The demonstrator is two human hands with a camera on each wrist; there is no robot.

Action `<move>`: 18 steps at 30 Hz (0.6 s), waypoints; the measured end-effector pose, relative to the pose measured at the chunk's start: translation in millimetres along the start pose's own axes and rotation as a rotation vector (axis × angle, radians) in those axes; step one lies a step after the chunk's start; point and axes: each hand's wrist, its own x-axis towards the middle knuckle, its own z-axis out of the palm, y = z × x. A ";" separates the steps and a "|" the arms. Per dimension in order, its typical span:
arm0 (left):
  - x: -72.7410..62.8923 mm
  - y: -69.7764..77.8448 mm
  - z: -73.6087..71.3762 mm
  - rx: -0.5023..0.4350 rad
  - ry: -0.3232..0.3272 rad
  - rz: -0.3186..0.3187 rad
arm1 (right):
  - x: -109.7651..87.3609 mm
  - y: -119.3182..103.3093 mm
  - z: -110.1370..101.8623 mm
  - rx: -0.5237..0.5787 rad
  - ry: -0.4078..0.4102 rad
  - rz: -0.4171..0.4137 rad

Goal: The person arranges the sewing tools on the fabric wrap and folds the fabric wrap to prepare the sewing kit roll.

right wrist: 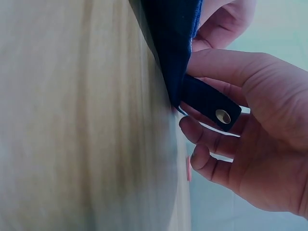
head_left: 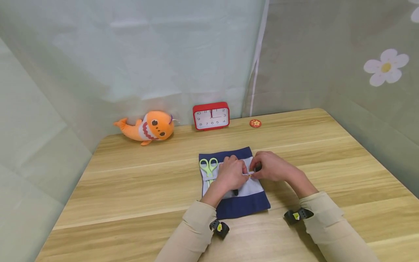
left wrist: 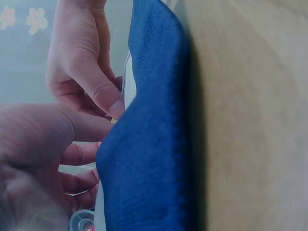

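An unfolded navy cloth pouch [head_left: 243, 205] with a pale grey lining lies on the table. Green-handled scissors [head_left: 208, 168] are tucked under a band at its left side. My right hand [head_left: 273, 166] pinches a slim yellow thing [head_left: 250, 175] at a pale loop on the pouch's right side. Beside it is my left hand [head_left: 231, 173], its thumb close to the same yellow thing; the other fingertips are partly hidden. Below the left hand, the end of a black item [head_left: 235, 192] pokes out. A navy strap with a metal snap [right wrist: 223, 116] hangs by the right fingers.
Along the table's back edge sit an orange plush shark [head_left: 147, 127], a red-framed clock [head_left: 211, 117] and a small round red-orange piece [head_left: 255, 123]. Pale curtains hang behind the wooden table [head_left: 131, 189] and at its sides. A dark wrist device shows on each sleeve.
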 end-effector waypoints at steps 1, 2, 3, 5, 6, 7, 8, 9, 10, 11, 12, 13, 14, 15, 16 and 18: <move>-0.1 0.2 -0.1 -0.001 0.000 0.000 | -0.1 0.0 -0.1 0.000 -0.001 0.002; -0.2 0.3 -0.1 -0.002 -0.001 0.000 | -0.1 0.0 -0.2 0.000 -0.002 0.004; -0.2 0.4 -0.1 -0.003 -0.001 0.000 | -0.2 0.1 -0.3 0.001 -0.004 0.005; -0.6 0.2 -0.4 -0.006 0.000 0.001 | -0.3 -0.2 -0.2 0.003 -0.004 0.007; -0.6 0.0 -0.4 -0.007 0.000 0.002 | -0.3 -0.2 -0.1 0.005 -0.005 0.008; -0.7 -0.1 -0.5 -0.008 -0.001 0.003 | -0.3 0.0 0.0 0.007 -0.004 0.009; -0.8 -0.2 -0.6 -0.010 -0.002 0.003 | -0.2 0.2 0.1 0.010 -0.003 0.008; -0.9 -0.2 -0.8 -0.011 -0.002 0.003 | -0.3 0.6 0.1 0.013 -0.004 0.007; -1.1 -0.3 -0.9 -0.012 -0.003 0.003 | -0.3 1.0 -0.3 0.020 -0.005 0.005; -1.3 -0.4 -1.0 -0.013 -0.002 0.002 | -0.5 1.6 -0.7 0.032 -0.006 0.002; -1.5 -0.4 -1.2 -0.012 -0.001 0.002 | -1.0 2.2 -1.9 0.048 -0.005 0.004; -1.8 -0.4 -1.3 -0.016 -0.001 0.001 | -1.8 2.9 -3.7 0.064 -0.003 0.010; -2.0 -0.5 -1.3 -0.017 0.001 0.001 | -2.8 3.4 -6.0 0.087 0.001 0.022; -2.1 -0.6 -1.1 -0.017 0.003 0.002 | -4.2 4.1 -9.0 0.106 0.012 0.028; -2.1 -0.7 -0.9 -0.016 0.004 0.003 | -6.0 4.5 -12.3 0.121 0.028 0.042; -2.2 -0.8 -0.6 -0.015 0.004 0.004 | -9.8 5.5 -19.4 0.136 0.073 0.067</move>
